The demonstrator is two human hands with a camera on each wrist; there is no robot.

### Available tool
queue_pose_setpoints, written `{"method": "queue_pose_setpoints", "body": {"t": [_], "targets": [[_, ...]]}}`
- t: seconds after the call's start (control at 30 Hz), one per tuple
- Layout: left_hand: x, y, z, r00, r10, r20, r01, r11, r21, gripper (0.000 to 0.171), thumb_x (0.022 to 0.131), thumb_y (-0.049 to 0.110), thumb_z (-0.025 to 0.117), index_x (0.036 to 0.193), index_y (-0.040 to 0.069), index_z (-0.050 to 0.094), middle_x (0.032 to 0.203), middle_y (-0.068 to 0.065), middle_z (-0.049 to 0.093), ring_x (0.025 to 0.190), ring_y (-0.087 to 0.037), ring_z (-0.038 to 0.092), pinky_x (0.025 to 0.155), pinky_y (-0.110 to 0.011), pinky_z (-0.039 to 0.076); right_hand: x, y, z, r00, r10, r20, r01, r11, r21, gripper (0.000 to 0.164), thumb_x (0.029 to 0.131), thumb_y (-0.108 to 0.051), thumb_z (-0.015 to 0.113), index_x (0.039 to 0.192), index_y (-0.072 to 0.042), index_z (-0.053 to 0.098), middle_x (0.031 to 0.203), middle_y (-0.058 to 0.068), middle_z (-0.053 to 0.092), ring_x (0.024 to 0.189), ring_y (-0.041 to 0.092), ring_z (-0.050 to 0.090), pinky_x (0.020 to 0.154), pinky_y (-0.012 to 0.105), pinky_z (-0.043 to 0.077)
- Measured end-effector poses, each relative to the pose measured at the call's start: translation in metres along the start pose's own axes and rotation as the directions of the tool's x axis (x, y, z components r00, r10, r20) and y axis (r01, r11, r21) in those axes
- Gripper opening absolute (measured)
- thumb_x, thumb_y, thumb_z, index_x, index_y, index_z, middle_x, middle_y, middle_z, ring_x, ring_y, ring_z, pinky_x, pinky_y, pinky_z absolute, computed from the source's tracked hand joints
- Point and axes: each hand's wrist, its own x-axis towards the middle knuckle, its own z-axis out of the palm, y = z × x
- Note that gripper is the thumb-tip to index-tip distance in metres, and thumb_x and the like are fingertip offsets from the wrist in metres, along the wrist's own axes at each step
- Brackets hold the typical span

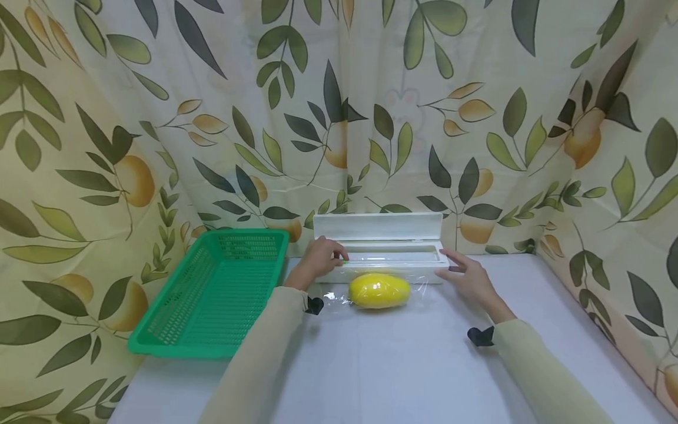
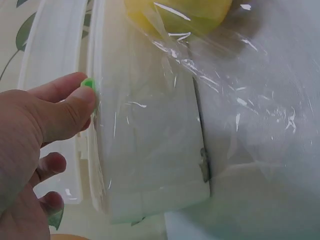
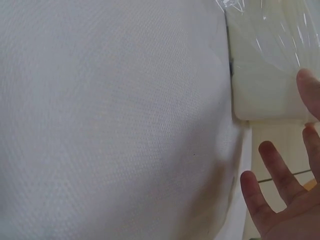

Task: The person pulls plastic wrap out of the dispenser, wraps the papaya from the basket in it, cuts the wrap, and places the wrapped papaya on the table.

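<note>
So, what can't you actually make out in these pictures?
Green piece: left wrist view, partly covered by the left hand; too small in the head view.
Yellow object: left wrist view, cut off by the top edge.
White box: right wrist view, cut off by the top edge.
Right hand: right wrist view, cut off by the right edge.

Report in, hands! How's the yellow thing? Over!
Left grip pinching green tab; right grip, fingers spread, at right end of white box. Yellow thing in front of box, under clear film. Film drapes box's front; could get in the way.
</note>
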Motion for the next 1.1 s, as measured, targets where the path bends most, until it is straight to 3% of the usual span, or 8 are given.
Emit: {"method": "queue_pose_setpoints", "body": {"t": [0.17,0.33,0.47,0.63,0.87,1.1], "targets": [[-0.005,-0.01,-0.008,1.0,0.011,0.006,-0.011,1.0,0.029,0.01,0.091,0.009,0.078,0.095,0.017,0.082,0.083,0.004,0.07,0.087,-0.018,0.052,0.085,-0.038,0.04,-0.001,-0.001,-0.001,0.999,-0.033,0.007,0.033,0.999,0.004,0.08,0.093,-0.046,0.075,0.159,-0.02,0.039,0.164,0.015,0.032,0.136,0.046,0.049,0.103,0.062,0.045],[-0.012,-0.024,-0.021,0.997,-0.075,-0.017,0.076,0.99,0.115,0.012,0.087,0.01,0.083,0.087,0.022,0.082,0.079,0.007,0.069,0.085,-0.015,0.059,0.087,-0.041,0.043,-0.002,-0.001,-0.003,1.0,-0.013,0.009,0.013,1.0,-0.003,0.082,0.092,-0.049,0.074,0.16,-0.021,0.038,0.165,0.016,0.03,0.137,0.046,0.048,0.103,0.063,0.044],[-0.016,-0.03,-0.027,0.994,-0.114,-0.006,0.113,0.986,0.118,0.012,0.087,0.012,0.083,0.086,0.024,0.082,0.08,0.008,0.068,0.086,-0.014,0.06,0.089,-0.045,0.044,-0.003,-0.001,-0.005,1.0,0.002,0.007,-0.002,1.0,-0.007,0.083,0.093,-0.05,0.073,0.16,-0.021,0.036,0.165,0.018,0.029,0.137,0.047,0.047,0.102,0.064,0.045],[-0.02,-0.033,-0.028,0.993,-0.114,0.01,0.111,0.986,0.123,0.011,0.088,0.013,0.081,0.089,0.024,0.083,0.082,0.008,0.067,0.085,-0.014,0.058,0.082,-0.04,0.044,-0.002,-0.001,-0.003,1.0,-0.01,0.021,0.01,1.0,0.009,0.082,0.092,-0.05,0.074,0.16,-0.019,0.037,0.165,0.018,0.03,0.137,0.047,0.048,0.102,0.063,0.045],[-0.023,-0.031,-0.027,0.991,-0.129,-0.015,0.13,0.983,0.129,0.009,0.089,0.015,0.082,0.09,0.024,0.083,0.083,0.007,0.067,0.083,-0.013,0.058,0.075,-0.035,0.043,-0.004,-0.004,-0.003,1.0,-0.011,0.021,0.011,1.0,-0.006,0.081,0.093,-0.047,0.073,0.16,-0.019,0.037,0.165,0.018,0.03,0.137,0.047,0.048,0.102,0.063,0.046],[-0.026,-0.027,-0.022,0.987,-0.151,-0.054,0.157,0.978,0.138,0.01,0.09,0.013,0.079,0.094,0.022,0.083,0.094,0.003,0.073,0.083,-0.018,0.063,0.073,-0.035,0.048,-0.002,-0.014,-0.01,0.996,-0.057,0.073,0.064,0.993,-0.097,0.076,0.097,-0.037,0.072,0.159,-0.012,0.037,0.162,0.027,0.031,0.133,0.053,0.048,0.1,0.066,0.046]]}}
